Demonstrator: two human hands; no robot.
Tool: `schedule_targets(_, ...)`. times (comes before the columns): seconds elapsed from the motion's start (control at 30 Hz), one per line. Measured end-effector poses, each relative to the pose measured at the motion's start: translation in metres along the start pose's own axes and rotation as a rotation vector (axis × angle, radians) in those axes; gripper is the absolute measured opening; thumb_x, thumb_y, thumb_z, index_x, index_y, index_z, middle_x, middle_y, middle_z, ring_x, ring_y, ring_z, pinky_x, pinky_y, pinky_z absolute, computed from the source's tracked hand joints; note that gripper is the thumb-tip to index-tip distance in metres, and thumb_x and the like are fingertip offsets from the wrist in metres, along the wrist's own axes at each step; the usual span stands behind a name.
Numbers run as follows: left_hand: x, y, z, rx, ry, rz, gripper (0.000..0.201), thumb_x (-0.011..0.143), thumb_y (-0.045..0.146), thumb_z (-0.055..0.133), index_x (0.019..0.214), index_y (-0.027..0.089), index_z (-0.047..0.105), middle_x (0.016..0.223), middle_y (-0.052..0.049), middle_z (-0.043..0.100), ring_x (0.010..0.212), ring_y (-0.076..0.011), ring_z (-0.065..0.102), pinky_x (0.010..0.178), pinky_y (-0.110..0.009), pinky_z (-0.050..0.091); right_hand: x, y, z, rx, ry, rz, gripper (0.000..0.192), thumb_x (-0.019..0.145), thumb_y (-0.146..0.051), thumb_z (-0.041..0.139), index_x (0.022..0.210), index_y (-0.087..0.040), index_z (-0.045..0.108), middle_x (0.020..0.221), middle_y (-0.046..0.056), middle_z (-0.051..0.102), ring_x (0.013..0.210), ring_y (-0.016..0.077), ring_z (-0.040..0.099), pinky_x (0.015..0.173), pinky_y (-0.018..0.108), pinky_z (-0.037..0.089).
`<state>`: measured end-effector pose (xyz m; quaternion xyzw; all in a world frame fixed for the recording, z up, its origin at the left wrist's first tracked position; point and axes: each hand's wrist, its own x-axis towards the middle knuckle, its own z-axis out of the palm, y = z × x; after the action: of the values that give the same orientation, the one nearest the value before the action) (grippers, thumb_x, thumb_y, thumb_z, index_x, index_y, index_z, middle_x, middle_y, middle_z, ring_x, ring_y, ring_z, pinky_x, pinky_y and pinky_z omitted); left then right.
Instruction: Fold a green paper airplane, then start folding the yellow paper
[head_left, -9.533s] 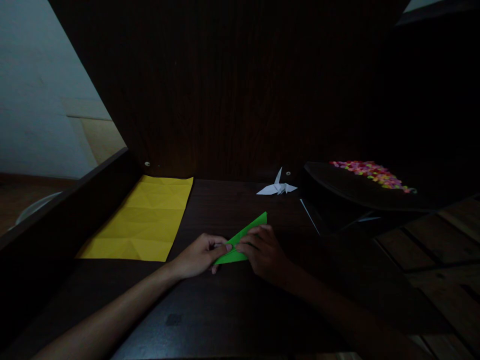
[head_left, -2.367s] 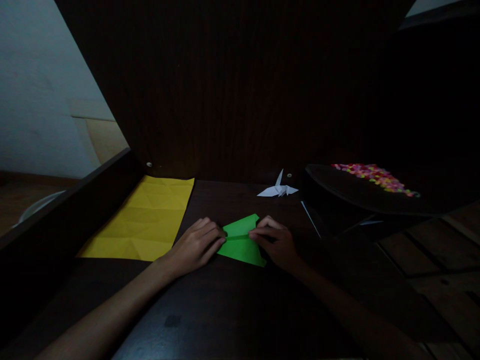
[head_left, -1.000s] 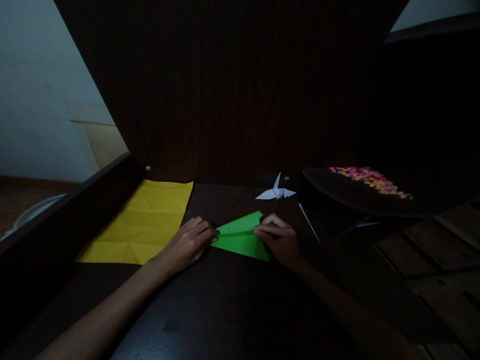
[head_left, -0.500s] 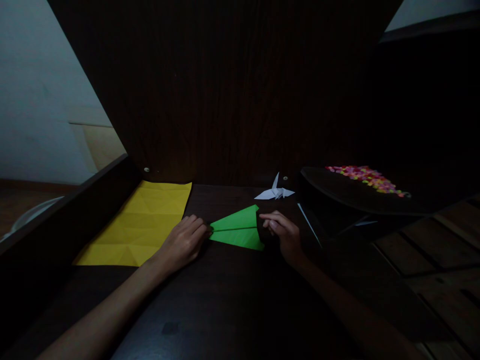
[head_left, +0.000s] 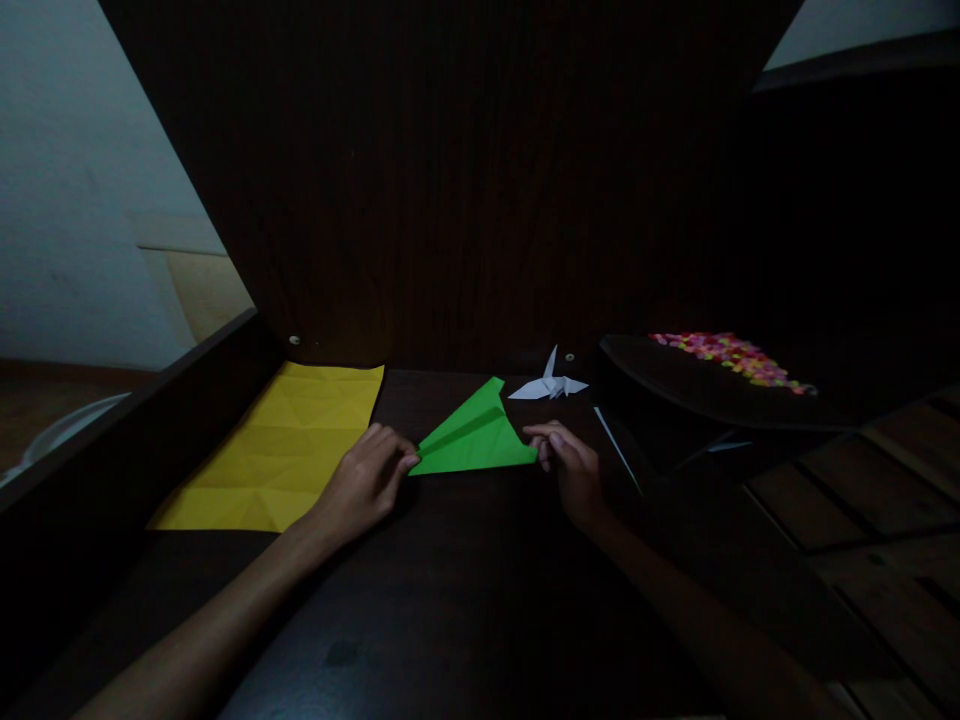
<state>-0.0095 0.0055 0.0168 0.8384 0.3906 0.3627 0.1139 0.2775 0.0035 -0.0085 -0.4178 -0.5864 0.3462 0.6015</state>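
In the head view, a folded green paper (head_left: 472, 435) lies over the dark tabletop, narrow end to the left and wide end to the right, with a crease along it. My left hand (head_left: 373, 467) is closed in a pinch on its narrow tip. My right hand (head_left: 568, 465) is at the wide end, fingers curled and closed at the near right corner; the exact contact is partly hidden. A white origami crane (head_left: 550, 387) sits just behind my right hand. To the left lies a creased yellow sheet of paper (head_left: 277, 440), partly behind my left hand.
A dark upright panel (head_left: 465, 200) rises behind the tabletop (head_left: 420, 600). A low side board (head_left: 142, 410) borders it on the left. At the right, a dark rounded surface (head_left: 675, 385) bears a cluster of colourful small pieces (head_left: 739, 360). A thin pale strip (head_left: 617, 448) lies near my right hand.
The green paper has turned, its wide end swinging away from me, and its near right corner now meets my right fingers. My left hand keeps its pinch; both hands have shifted only slightly.
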Motion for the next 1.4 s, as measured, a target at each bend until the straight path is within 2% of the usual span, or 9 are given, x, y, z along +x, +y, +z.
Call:
schedule_targets(0.13, 0.003, 0.005, 0.0, -0.425, 0.028, -0.423, 0.02, 0.086, 0.037, 0.06, 0.081, 0.017, 0.062, 0.072, -0.001, 0.06, 0.067, -0.0165, 0.055, 0.062, -0.026, 0.041, 0.002, 0.0, 0.001, 0.025, 0.025, 0.051, 0.031, 0.09, -0.034, 0.046, 0.089, -0.018, 0.073, 0.071, 0.003, 0.054, 0.06, 0.0134, 0.045, 0.047, 0.024, 0.035)
schedule_targets(0.2, 0.004, 0.007, 0.002, -0.688, 0.04, -0.575, 0.024, 0.081, 0.041, 0.067, 0.078, 0.017, 0.063, 0.066, 0.001, 0.058, 0.06, -0.0136, 0.053, 0.057, -0.024, 0.038, 0.003, 0.0, 0.002, 0.023, 0.018, 0.064, 0.031, 0.09, -0.035, 0.047, 0.088, -0.018, 0.073, 0.07, 0.003, 0.054, 0.06, 0.0135, 0.045, 0.047, 0.024, 0.035)
schedule_targets(0.33, 0.003, 0.009, 0.008, -1.154, 0.048, -0.728, 0.027, 0.069, 0.036, 0.079, 0.075, 0.015, 0.064, 0.062, 0.002, 0.059, 0.053, -0.0111, 0.052, 0.053, -0.022, 0.037, 0.002, 0.0, 0.005, 0.006, -0.028, 0.085, 0.029, 0.089, -0.035, 0.049, 0.087, -0.018, 0.073, 0.07, 0.003, 0.054, 0.059, 0.0131, 0.046, 0.046, 0.024, 0.035)
schedule_targets(0.43, 0.003, 0.011, 0.013, -1.343, 0.013, -0.759, 0.028, 0.062, 0.029, 0.085, 0.078, 0.014, 0.067, 0.067, -0.002, 0.066, 0.057, -0.0125, 0.057, 0.058, -0.022, 0.041, 0.001, 0.001, 0.006, -0.017, -0.077, 0.092, 0.029, 0.088, -0.035, 0.05, 0.085, -0.018, 0.073, 0.07, 0.003, 0.055, 0.059, 0.0131, 0.047, 0.046, 0.023, 0.035)
schedule_targets(0.7, 0.003, 0.017, 0.02, -1.48, 0.002, -0.719, 0.039, 0.056, 0.017, 0.088, 0.091, 0.014, 0.07, 0.071, -0.002, 0.07, 0.053, -0.0109, 0.057, 0.054, -0.021, 0.04, -0.002, 0.002, 0.011, -0.137, -0.22, 0.065, 0.024, 0.089, -0.032, 0.053, 0.085, -0.018, 0.071, 0.074, 0.002, 0.059, 0.061, 0.0126, 0.051, 0.05, 0.024, 0.038)
schedule_targets(0.93, 0.0, 0.023, 0.028, -1.504, 0.026, -0.67, 0.026, 0.06, 0.023, 0.087, 0.075, 0.013, 0.068, 0.06, 0.0, 0.062, 0.052, -0.0101, 0.051, 0.054, -0.021, 0.038, -0.017, -0.013, 0.029, -0.234, -0.386, -0.058, 0.019, 0.09, -0.03, 0.055, 0.084, -0.018, 0.068, 0.076, 0.002, 0.062, 0.065, 0.0125, 0.055, 0.058, 0.024, 0.043)
schedule_targets(1.03, -0.001, 0.023, 0.032, -1.494, 0.033, -0.642, 0.026, 0.061, 0.026, 0.087, 0.068, 0.013, 0.066, 0.058, 0.0, 0.06, 0.052, -0.01, 0.05, 0.054, -0.022, 0.039, -0.03, -0.018, 0.037, -0.34, -0.422, -0.147, 0.015, 0.082, -0.03, 0.065, 0.09, -0.018, 0.066, 0.075, 0.001, 0.06, 0.057, 0.0108, 0.052, 0.052, 0.023, 0.041)
schedule_targets(1.17, -0.002, 0.024, 0.036, -1.496, 0.027, -0.625, 0.026, 0.061, 0.026, 0.086, 0.063, 0.012, 0.064, 0.056, 0.001, 0.058, 0.054, -0.0102, 0.051, 0.056, -0.022, 0.04, -0.045, -0.019, 0.045, -0.413, -0.381, -0.382, 0.028, 0.075, -0.035, 0.074, 0.095, -0.017, 0.063, 0.074, 0.001, 0.059, 0.054, 0.0108, 0.05, 0.05, 0.024, 0.043)
schedule_targets(1.4, -0.004, 0.022, 0.038, -1.462, 0.016, -0.674, 0.025, 0.062, 0.027, 0.086, 0.062, 0.012, 0.067, 0.059, -0.001, 0.062, 0.057, -0.0115, 0.055, 0.061, -0.024, 0.043, -0.05, -0.024, 0.051, -0.487, -0.263, -0.614, 0.006, 0.085, -0.019, 0.065, 0.09, -0.018, 0.061, 0.07, 0.002, 0.062, 0.061, 0.0127, 0.058, 0.057, 0.025, 0.049)
